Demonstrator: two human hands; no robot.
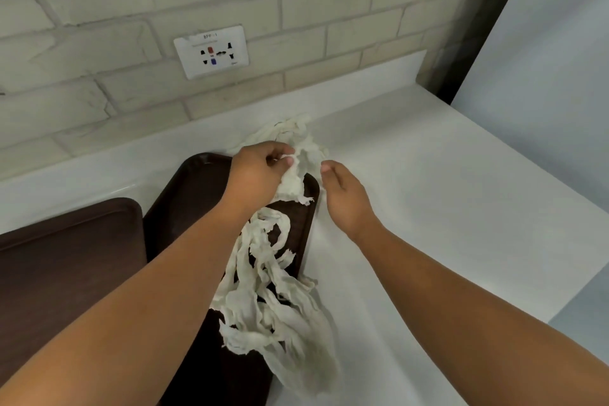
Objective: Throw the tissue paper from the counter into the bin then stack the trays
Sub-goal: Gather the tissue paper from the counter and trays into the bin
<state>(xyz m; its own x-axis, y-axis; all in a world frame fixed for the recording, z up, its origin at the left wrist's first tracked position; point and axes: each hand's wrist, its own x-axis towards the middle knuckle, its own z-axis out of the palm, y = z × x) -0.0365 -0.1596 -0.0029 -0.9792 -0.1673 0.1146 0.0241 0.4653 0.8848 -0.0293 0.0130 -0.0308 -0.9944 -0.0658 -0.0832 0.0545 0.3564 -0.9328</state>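
Torn white tissue paper (263,300) lies in long shreds across a dark brown tray (194,188) and spills onto the white counter (428,194). My left hand (257,175) pinches the upper bunch of tissue near the tray's far corner. My right hand (342,194) hovers just right of that bunch, fingers loosely curled, its fingertips at the tissue's edge. A second brown tray (66,260) lies to the left, its right edge next to the first tray.
A brick wall with a white socket plate (211,51) runs behind the counter. A pale wall panel (543,76) closes the right side. The counter's front right corner (560,313) drops off at the right. No bin is in view.
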